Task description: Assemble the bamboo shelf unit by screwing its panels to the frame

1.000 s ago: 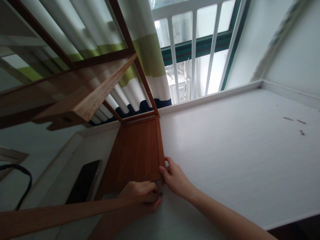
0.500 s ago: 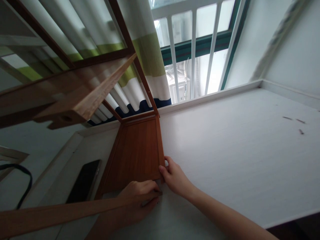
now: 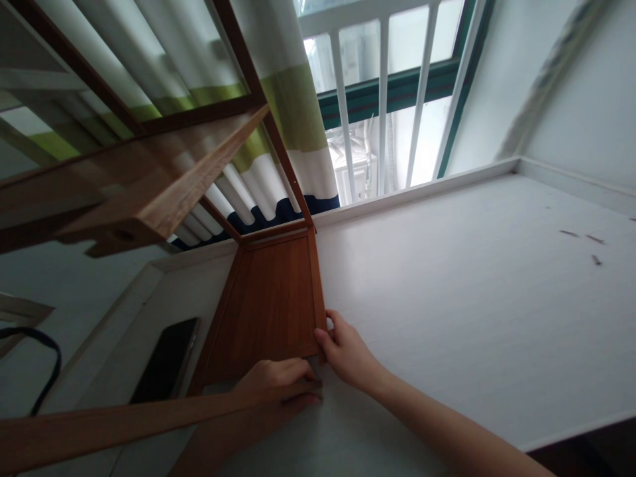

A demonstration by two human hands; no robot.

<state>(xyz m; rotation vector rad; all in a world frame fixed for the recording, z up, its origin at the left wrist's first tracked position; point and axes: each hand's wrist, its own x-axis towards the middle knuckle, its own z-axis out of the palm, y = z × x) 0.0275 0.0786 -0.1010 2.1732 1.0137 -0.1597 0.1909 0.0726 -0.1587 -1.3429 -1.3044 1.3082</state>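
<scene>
A reddish-brown wooden shelf unit (image 3: 273, 298) rises from the white surface, its lower panel between side rails. My right hand (image 3: 350, 358) pinches the near end of its right side rail (image 3: 316, 291), thumb on the inner side. Just left of it, my left hand (image 3: 268, 374) is closed around the free end of a long wooden bar (image 3: 109, 419). That bar runs in from the lower left, and its end lies close to the rail's end, apparently with a small gap. Part of the left hand is hidden behind the bar.
Nearer the camera, a wooden board (image 3: 199, 189) with a hole in its end juts out. A black phone (image 3: 166, 361) lies left of the panel. Several small screw-like pieces (image 3: 593, 238) lie on the white surface (image 3: 447, 298). Behind are a striped curtain (image 3: 293, 106) and window bars (image 3: 383, 106).
My left fingers have shifted slightly at the bar's end. The right hand keeps its pinch on the rail, and the view has moved a little.
</scene>
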